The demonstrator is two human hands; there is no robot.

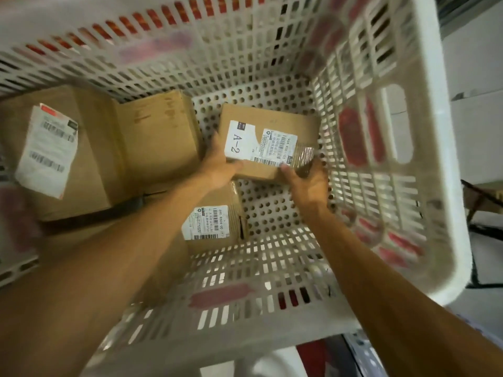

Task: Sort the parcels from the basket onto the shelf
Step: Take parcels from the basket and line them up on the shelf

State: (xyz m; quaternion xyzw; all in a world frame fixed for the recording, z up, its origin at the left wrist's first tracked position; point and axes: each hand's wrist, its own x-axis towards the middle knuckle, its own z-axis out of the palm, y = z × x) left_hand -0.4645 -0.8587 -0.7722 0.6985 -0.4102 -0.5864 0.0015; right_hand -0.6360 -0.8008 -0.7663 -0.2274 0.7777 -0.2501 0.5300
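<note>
Both hands inside white slotted basket point(441, 164). Left hand point(217, 165) grips near-left corner of A-2 parcel point(275, 118), thumb on top beside label. Right hand point(309, 185) grips near-right corner, thumb on taped label edge. A-2 parcel sits far right in basket, close to right wall; lifted or resting, cannot tell. Second labelled parcel point(215, 223) just nearer, under left wrist. Large carton point(89, 137) and middle carton point(160, 134) at left, touching.

Left hand point(217, 165) and right hand point(310, 186) bare; forearms bare as far as seen.
</note>
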